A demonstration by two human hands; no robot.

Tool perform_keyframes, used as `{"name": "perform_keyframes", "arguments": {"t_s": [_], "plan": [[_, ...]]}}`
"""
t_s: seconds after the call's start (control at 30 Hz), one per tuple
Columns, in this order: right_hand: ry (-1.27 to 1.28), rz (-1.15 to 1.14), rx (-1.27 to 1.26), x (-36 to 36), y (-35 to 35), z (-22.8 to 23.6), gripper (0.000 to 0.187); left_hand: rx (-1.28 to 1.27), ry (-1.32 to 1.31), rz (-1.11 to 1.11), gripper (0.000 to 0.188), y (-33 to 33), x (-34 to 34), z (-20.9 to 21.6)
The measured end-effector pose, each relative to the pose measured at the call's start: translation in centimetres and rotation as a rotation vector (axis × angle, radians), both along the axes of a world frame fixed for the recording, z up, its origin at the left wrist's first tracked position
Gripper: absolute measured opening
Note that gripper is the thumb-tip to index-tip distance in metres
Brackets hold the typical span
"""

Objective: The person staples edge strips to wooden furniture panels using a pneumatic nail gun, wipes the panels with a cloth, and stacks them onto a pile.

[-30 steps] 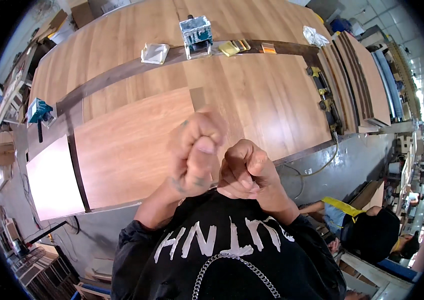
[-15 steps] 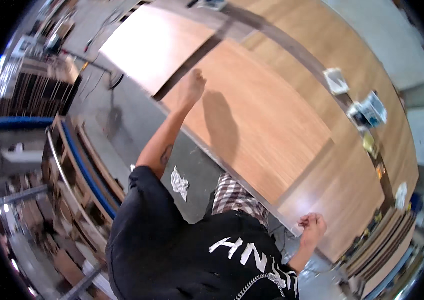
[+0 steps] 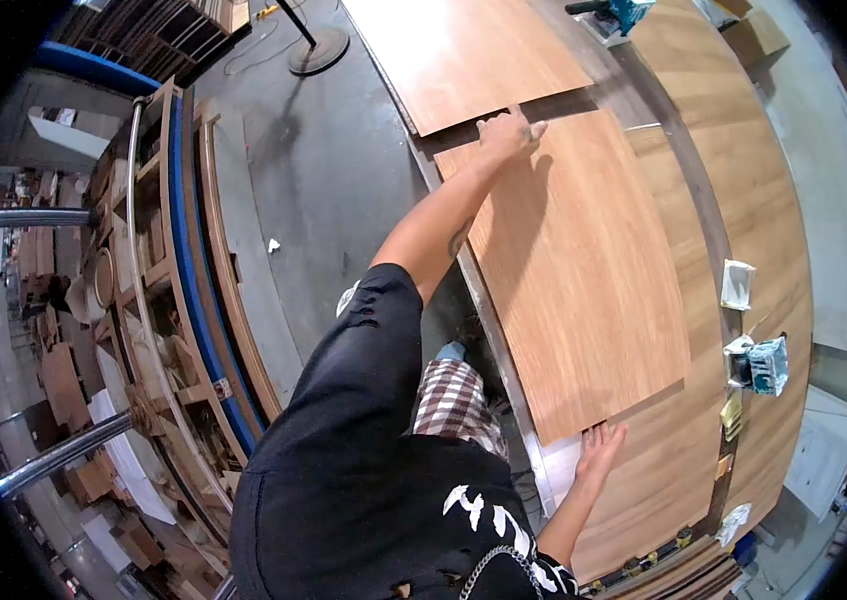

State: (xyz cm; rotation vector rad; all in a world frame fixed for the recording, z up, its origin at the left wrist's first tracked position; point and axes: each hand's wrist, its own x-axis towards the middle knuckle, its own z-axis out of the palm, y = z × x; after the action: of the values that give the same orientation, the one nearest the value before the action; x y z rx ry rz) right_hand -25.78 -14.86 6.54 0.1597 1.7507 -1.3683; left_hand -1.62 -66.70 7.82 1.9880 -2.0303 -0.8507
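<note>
A rectangular light-brown wood panel (image 3: 594,270) lies on the worktable in front of me. My left hand (image 3: 510,135) is at its far end, beside the dark gap before another wood panel (image 3: 484,50). Its index finger reaches over the gap, and the thumb stands apart. At the near end, my right hand (image 3: 599,452) has its fingers stretched out flat with the tips at the panel's edge. Whether the fingertips press on that edge is hard to tell.
Large wood sheets (image 3: 769,200) lie along the table's right side. On the dark strip between sit a white tub (image 3: 738,284), a blue-stained container (image 3: 768,366) and a yellow sponge-like piece (image 3: 732,414). A wooden rack with a blue rail (image 3: 184,230) stands left, a round stand base (image 3: 319,52) beyond.
My view has turned, shifting the table in the picture. My left hand has moved from above the panel to its far edge. My right hand has unfolded its fingers and come to the near edge.
</note>
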Motion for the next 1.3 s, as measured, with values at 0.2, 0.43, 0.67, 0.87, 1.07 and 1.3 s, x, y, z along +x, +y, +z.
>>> {"name": "perform_keyframes", "arguments": {"t_s": [0.2,0.43,0.67,0.87,1.07,1.3], "plan": [[0.046,-0.086,0.048,-0.4,1.8,0.4,0.080,-0.041,0.055,-0.078,0.093,0.6,-0.3,-1.6],[0.081,-0.168,0.126,-3.1,10.1,0.8,0.091,0.301,0.272,-0.248,0.101,8.2,-4.0,1.1],[0.124,-0.307,0.192,-7.9,22.3,0.2,0.083,0.011,0.222,-0.195,0.096,20.9,-11.1,-2.2],[0.166,-0.379,0.187,-14.9,36.4,-3.4,0.070,0.232,0.167,-0.329,0.095,31.2,-16.7,0.4],[0.256,-0.421,0.290,-18.2,41.8,-1.9,0.071,0.442,0.392,-0.297,0.087,36.0,-18.5,-1.2],[0.181,-0.425,0.129,-18.0,43.9,-1.2,0.077,0.615,0.703,-0.187,0.085,36.1,-14.0,-0.8]]}}
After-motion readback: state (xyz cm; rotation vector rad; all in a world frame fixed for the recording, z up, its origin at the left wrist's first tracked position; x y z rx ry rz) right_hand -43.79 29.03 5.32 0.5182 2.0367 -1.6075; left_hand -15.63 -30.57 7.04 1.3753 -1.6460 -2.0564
